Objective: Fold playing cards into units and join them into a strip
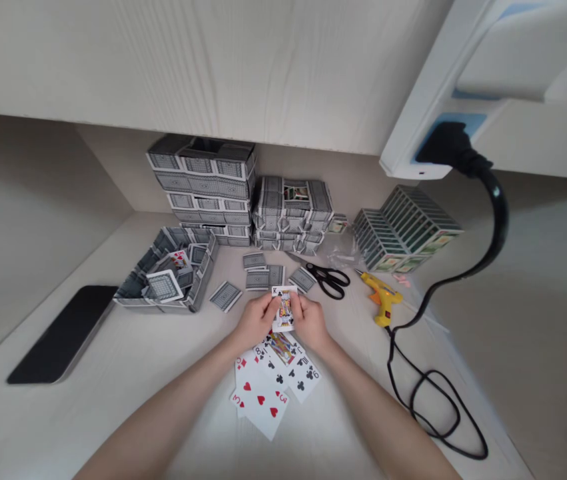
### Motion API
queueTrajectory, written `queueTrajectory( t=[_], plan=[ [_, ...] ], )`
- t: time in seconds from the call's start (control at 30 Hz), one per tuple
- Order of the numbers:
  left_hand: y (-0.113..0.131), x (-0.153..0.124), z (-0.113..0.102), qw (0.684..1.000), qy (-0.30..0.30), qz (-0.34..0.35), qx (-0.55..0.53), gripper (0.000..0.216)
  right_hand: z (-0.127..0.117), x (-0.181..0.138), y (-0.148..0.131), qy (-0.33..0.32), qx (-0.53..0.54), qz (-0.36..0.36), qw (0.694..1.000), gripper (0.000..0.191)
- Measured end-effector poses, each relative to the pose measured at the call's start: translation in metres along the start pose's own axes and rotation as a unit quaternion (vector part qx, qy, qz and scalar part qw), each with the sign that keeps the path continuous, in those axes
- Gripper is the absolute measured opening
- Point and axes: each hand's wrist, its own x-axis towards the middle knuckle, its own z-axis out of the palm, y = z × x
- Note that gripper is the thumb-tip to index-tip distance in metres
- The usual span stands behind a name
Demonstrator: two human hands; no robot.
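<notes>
A king of clubs playing card is held upright, face towards me, between both hands. My left hand pinches its left edge and my right hand pinches its right edge, thumbs on the front. Just below, face-up cards lie overlapping on the table, among them a three of hearts and a nine of clubs. Beyond my hands are several face-down cards, some with folded edges. Another face-down card lies to the left of them.
An open box made of cards holds loose cards. A phone lies at left. Card-built boxes stand stacked behind, with card packs at right. Scissors, a yellow glue gun and its black cord lie right.
</notes>
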Motion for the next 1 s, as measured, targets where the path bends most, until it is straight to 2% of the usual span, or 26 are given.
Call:
queueTrajectory(
  t=[0.1,0.27,0.37,0.6,0.7,0.87,1.0],
  plan=[
    [0.002,0.000,0.001,0.997,0.028,0.014,0.064,0.037,0.002,-0.003,-0.002,0.019,-0.052,-0.031,0.998,0.050],
    [0.006,-0.001,0.005,0.987,0.090,-0.014,0.131,0.045,0.005,-0.006,-0.006,0.046,-0.132,-0.098,0.985,0.051],
    [0.008,-0.001,0.006,0.985,0.104,-0.019,0.140,0.046,0.006,-0.009,-0.008,0.056,-0.143,-0.099,0.983,0.051],
    [0.009,-0.002,0.007,0.986,0.131,-0.012,0.099,0.044,0.015,-0.014,-0.016,0.041,-0.095,-0.018,0.994,0.041],
    [0.009,-0.002,0.007,0.985,0.134,-0.011,0.106,0.043,0.016,-0.012,-0.017,0.033,-0.079,-0.014,0.996,0.036],
    [0.009,-0.003,0.006,0.986,0.126,-0.013,0.108,0.039,0.013,-0.006,-0.009,0.025,0.008,-0.020,0.999,0.032],
    [0.010,-0.003,0.005,0.993,0.101,-0.005,0.066,0.029,0.012,-0.003,-0.003,0.025,0.078,0.014,0.997,0.031]
  ],
)
